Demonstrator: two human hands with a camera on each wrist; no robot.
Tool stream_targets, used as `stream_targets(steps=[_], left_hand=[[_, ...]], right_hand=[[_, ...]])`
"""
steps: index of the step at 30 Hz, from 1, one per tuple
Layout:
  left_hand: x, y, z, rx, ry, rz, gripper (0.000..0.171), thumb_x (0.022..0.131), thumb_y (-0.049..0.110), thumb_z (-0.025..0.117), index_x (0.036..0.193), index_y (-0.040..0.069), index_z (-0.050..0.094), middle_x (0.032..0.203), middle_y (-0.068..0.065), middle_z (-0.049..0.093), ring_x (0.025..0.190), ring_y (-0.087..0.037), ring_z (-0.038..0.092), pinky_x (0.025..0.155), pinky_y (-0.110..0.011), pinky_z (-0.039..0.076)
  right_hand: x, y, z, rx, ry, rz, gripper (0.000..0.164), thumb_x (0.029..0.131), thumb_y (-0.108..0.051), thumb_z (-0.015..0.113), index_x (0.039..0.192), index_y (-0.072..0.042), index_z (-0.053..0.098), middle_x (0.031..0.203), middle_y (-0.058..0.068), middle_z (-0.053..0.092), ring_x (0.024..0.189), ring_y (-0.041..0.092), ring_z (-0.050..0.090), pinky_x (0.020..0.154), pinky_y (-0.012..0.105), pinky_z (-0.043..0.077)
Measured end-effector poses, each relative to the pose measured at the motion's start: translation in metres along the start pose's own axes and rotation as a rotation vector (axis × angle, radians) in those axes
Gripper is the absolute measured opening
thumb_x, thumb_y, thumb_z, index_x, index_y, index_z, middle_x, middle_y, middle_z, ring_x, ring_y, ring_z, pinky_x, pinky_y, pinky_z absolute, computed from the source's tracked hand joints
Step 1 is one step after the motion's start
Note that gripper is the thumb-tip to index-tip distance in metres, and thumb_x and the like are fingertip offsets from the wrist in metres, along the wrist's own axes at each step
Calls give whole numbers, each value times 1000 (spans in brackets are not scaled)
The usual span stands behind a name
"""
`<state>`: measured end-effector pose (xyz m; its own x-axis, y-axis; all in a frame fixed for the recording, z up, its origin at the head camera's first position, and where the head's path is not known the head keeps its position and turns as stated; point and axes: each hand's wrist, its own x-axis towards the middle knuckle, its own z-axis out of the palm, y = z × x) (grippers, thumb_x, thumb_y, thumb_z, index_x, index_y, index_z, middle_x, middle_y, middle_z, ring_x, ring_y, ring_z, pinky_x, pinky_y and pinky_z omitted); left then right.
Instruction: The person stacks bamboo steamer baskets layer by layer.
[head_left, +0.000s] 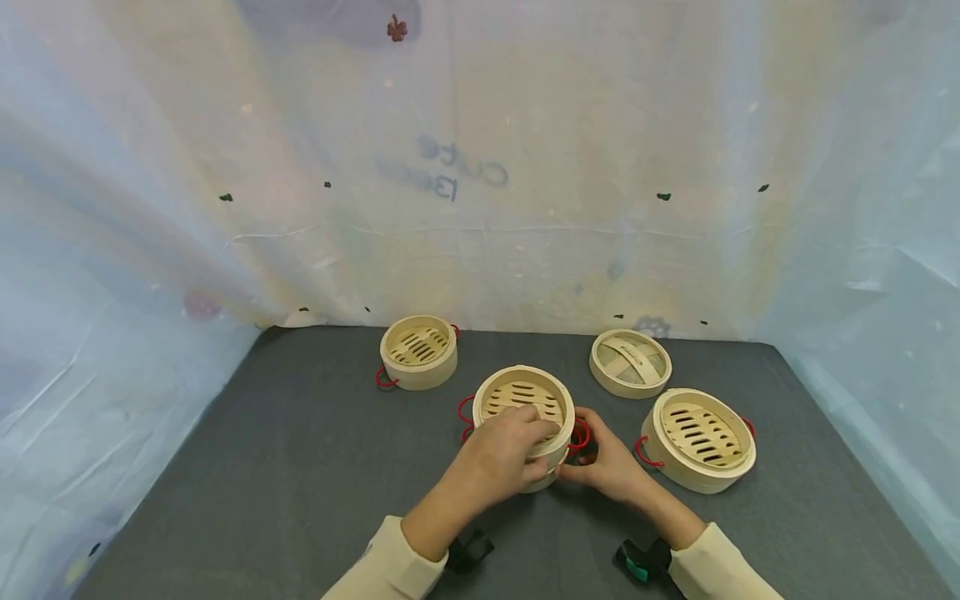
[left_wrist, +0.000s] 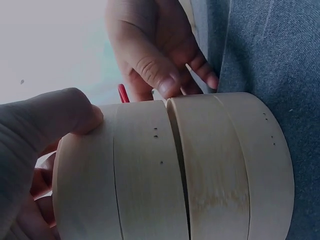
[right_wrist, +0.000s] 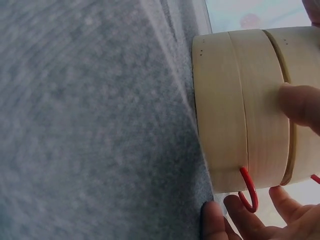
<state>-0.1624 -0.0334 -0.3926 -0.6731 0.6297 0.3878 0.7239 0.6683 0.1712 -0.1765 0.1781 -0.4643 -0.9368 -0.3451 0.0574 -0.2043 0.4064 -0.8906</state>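
Two round bamboo steamer baskets stand stacked at the middle of the table. My left hand point(head_left: 498, 454) grips the upper basket point(head_left: 525, 392) by its near rim, thumb outside and fingers reaching over its slatted inside. At the right of the stack, my right hand point(head_left: 611, 468) holds the lower basket point(right_wrist: 222, 107). In the right wrist view its thumb point(right_wrist: 300, 105) presses near the seam, and other fingers touch the side around a red handle point(right_wrist: 248, 190). A narrow uneven gap shows between the two baskets in the left wrist view.
Another slatted basket point(head_left: 423, 377) with red handles stands at the back left. A wider slatted basket point(head_left: 697, 471) is on the right, with a woven lid point(head_left: 632, 383) behind it. Dark cloth covers the table point(head_left: 262, 483); plastic sheeting point(head_left: 525, 275) hangs behind.
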Motion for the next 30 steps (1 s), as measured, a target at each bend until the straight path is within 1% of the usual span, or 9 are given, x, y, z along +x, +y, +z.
stream_targets(steps=[5,13,17,22,27,30], left_hand=[[1,0,2,3,-14,-14,36,74,22,78,109,22,70,83,7,57,69,-4,48,60,-17,38],[2,-1,4,33,21,-9,35,73,26,79,107,24,72,81,9,57,69,-3,50,59,-17,39],[2,1,4,39,27,-8,34,73,27,80,106,24,72,81,8,58,69,-4,51,58,-18,39],[1,3,2,36,12,-20,33,74,29,80,106,23,72,81,8,58,68,-4,51,57,-18,38],[0,4,2,43,10,-24,32,74,29,80,105,23,72,81,8,58,69,-4,51,58,-18,38],[0,4,3,54,19,-19,32,73,28,80,104,24,72,80,8,57,69,-3,51,58,-18,39]], right_hand=[[1,-2,0,2,0,-5,78,74,-18,81,139,-11,39,125,16,58,99,14,56,76,32,50],[1,-1,-1,1,12,-16,77,73,-15,81,138,-7,40,122,16,58,96,15,56,73,30,50],[2,0,0,5,12,-3,77,73,-16,81,138,-9,41,122,15,59,95,15,56,72,27,50],[2,1,0,14,5,-14,77,73,-17,82,138,-9,41,121,16,58,93,13,56,70,24,49],[2,2,0,14,-7,-26,77,75,-17,81,139,-8,40,121,16,58,91,12,56,69,24,49],[2,2,0,16,-13,-28,77,75,-16,81,140,-9,39,121,17,58,91,14,56,68,24,49]])
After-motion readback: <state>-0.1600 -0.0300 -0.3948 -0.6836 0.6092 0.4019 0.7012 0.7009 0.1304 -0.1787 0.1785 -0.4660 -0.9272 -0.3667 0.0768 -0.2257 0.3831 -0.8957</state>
